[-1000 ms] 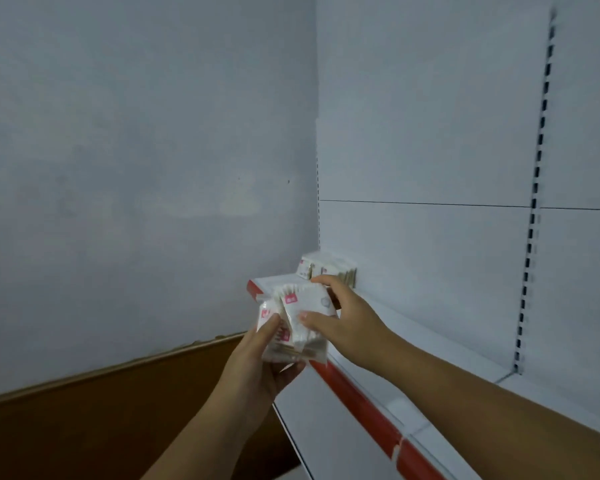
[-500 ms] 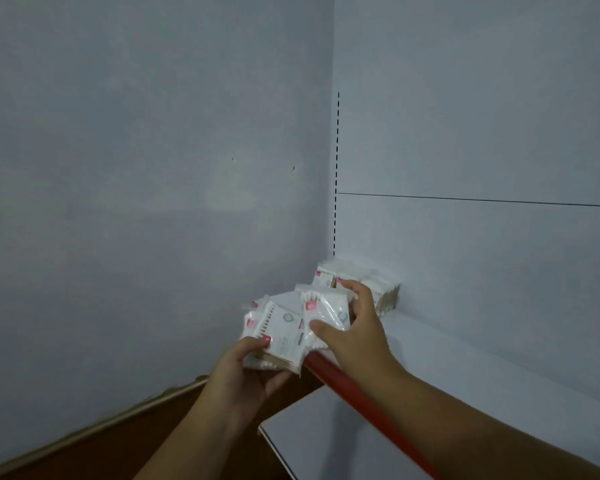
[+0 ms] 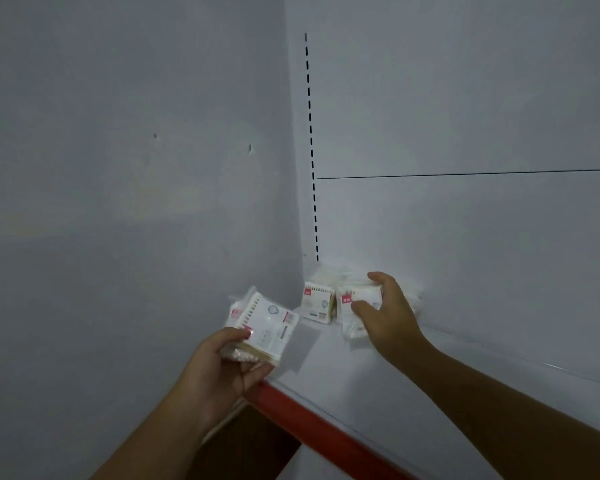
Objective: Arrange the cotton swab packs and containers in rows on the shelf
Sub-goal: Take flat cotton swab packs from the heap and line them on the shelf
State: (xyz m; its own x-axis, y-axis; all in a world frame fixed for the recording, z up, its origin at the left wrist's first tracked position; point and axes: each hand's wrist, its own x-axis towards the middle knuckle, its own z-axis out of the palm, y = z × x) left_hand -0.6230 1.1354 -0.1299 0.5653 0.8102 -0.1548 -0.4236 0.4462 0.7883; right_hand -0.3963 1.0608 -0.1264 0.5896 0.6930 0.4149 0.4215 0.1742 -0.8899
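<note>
Head view: The left hand (image 3: pixel 222 370) is at the front left corner of the shelf (image 3: pixel 430 393), just above its red front edge (image 3: pixel 326 434). Its fingers are curled under a small stack of cotton swab packs (image 3: pixel 262 325) and the thumb presses on top, so the stack is held tilted, in the air, not touching the shelf. How many packs are in the stack, I cannot tell.

The right hand (image 3: pixel 390 317) is at the back left corner of the shelf. Its fingers and thumb are closed around 1 pack (image 3: pixel 355 301), which stands upright there, near the back panel (image 3: pixel 465 237). Just beside it, on its left, another pack (image 3: pixel 317 303) stands on the shelf. Behind these 2 there is more white packaging, too blurred to count. A slotted upright (image 3: pixel 310 150) rises above the corner, beside the grey wall (image 3: pixel 118 168).
</note>
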